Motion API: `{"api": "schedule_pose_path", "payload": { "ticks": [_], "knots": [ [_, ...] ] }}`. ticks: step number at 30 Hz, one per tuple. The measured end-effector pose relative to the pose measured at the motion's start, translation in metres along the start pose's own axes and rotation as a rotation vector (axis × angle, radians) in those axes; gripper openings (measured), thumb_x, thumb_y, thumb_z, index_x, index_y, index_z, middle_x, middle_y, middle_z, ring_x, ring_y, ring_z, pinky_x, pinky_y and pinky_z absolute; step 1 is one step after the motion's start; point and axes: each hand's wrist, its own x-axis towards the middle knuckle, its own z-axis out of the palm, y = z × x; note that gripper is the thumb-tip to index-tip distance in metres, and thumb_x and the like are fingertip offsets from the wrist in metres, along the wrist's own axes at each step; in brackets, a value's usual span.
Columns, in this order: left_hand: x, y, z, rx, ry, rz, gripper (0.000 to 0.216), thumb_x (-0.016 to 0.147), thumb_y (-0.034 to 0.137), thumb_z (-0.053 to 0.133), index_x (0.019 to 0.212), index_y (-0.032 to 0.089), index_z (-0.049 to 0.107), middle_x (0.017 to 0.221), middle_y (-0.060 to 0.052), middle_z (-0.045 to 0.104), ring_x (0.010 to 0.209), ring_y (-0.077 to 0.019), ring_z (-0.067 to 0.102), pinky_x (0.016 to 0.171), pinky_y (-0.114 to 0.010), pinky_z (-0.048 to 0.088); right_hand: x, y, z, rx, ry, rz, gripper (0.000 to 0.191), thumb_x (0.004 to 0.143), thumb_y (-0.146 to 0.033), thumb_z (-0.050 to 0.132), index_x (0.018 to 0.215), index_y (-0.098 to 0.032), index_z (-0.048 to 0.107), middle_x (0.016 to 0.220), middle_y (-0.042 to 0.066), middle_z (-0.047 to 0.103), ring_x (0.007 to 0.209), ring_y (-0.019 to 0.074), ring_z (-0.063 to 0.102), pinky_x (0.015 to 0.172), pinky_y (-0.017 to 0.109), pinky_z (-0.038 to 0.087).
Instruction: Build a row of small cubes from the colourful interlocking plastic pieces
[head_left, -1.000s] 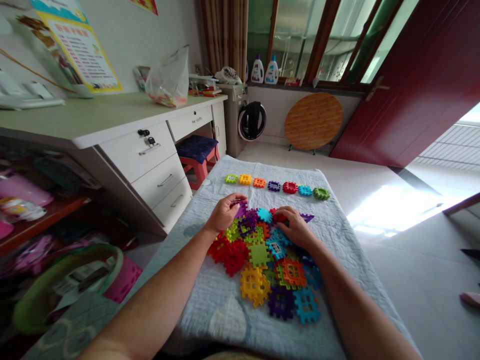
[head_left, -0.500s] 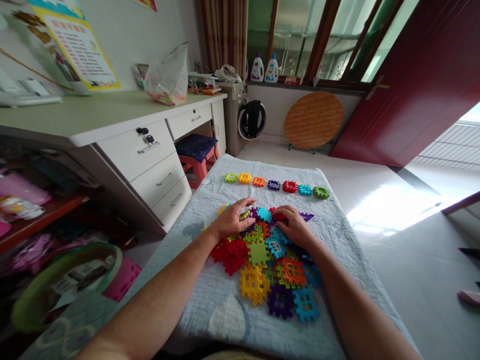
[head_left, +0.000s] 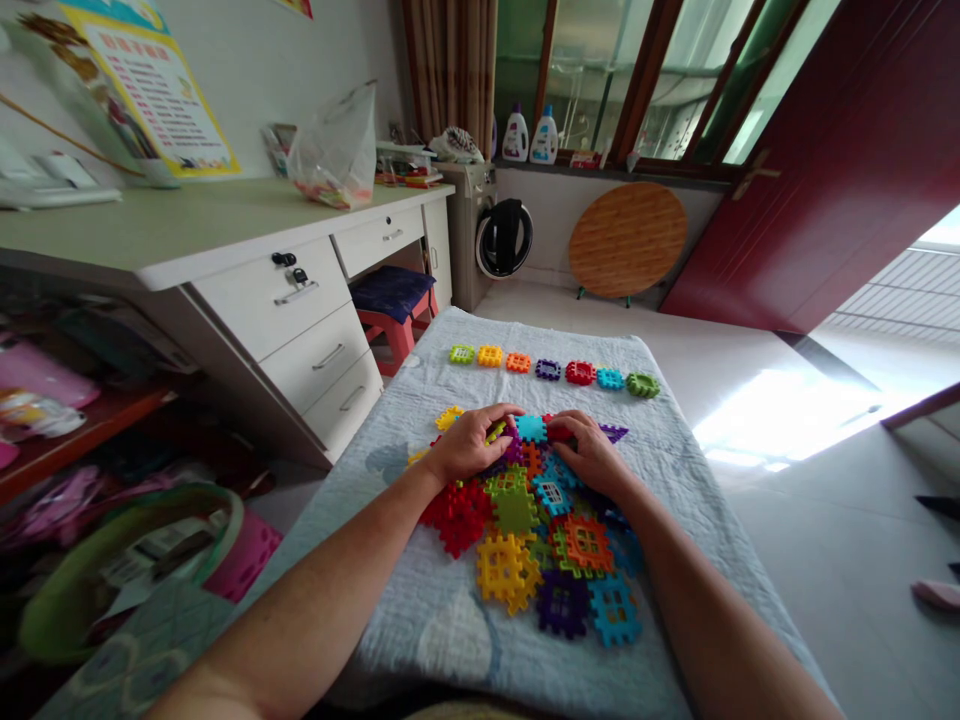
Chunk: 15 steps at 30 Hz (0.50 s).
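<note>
So far, a row of seven small interlocking tiles [head_left: 548, 369] lies laid out along the far edge of the quilt-covered bench [head_left: 675, 470], one of each colour, apart from one another. Most of the work looks to remain: the jumbled pile of larger tiles [head_left: 536, 535] sits unsorted in the middle, near the person. The left hand [head_left: 469, 443] rests curled over pieces at the pile's far end, its grip on any one tile not discernible; the right hand [head_left: 592, 455] presses flat beside a blue tile [head_left: 531, 428].
</note>
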Motion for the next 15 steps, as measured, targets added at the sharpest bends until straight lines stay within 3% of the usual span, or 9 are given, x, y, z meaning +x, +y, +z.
{"api": "schedule_pose_path", "payload": {
  "ticks": [6, 10, 13, 15],
  "knots": [
    [-0.0018, 0.0089, -0.0044, -0.305, 0.078, -0.018, 0.039, 0.081, 0.026, 0.060, 0.119, 0.019, 0.060, 0.091, -0.003, 0.064, 0.086, -0.0141, 0.059, 0.085, -0.029, 0.047, 0.0002, 0.0010, 0.0001, 0.002, -0.005, -0.002, 0.030, 0.079, -0.014, 0.056, 0.106, -0.022, 0.065, 0.108, 0.007, 0.060, 0.105, 0.0233, 0.055, 0.098, 0.044, 0.041],
    [-0.0026, 0.0105, -0.0066, -0.485, 0.043, -0.119, 0.038, 0.081, 0.031, 0.061, 0.118, 0.020, 0.059, 0.092, -0.004, 0.065, 0.079, -0.0131, 0.059, 0.074, -0.027, 0.048, 0.0001, 0.0014, 0.0001, 0.000, -0.008, -0.004, 0.030, 0.078, -0.014, 0.056, 0.106, -0.022, 0.064, 0.108, 0.007, 0.060, 0.105, 0.0232, 0.055, 0.098, 0.044, 0.041],
    [-0.0017, 0.0071, -0.0038, -0.507, 0.034, -0.155, 0.033, 0.084, 0.033, 0.057, 0.114, 0.019, 0.061, 0.088, -0.004, 0.066, 0.074, -0.0122, 0.058, 0.068, -0.026, 0.048, -0.0001, 0.0016, 0.0004, -0.002, -0.006, 0.004, 0.031, 0.078, -0.014, 0.056, 0.107, -0.022, 0.065, 0.109, 0.007, 0.060, 0.105, 0.0234, 0.055, 0.098, 0.044, 0.041],
    [-0.0008, 0.0035, -0.0028, -0.457, 0.055, -0.152, 0.031, 0.085, 0.032, 0.056, 0.113, 0.018, 0.061, 0.090, -0.005, 0.066, 0.080, -0.0140, 0.061, 0.072, -0.028, 0.049, -0.0002, 0.0019, 0.0007, -0.002, -0.004, 0.004, 0.030, 0.079, -0.014, 0.056, 0.107, -0.022, 0.064, 0.109, 0.008, 0.060, 0.105, 0.0234, 0.055, 0.098, 0.043, 0.041]
  ]
}}
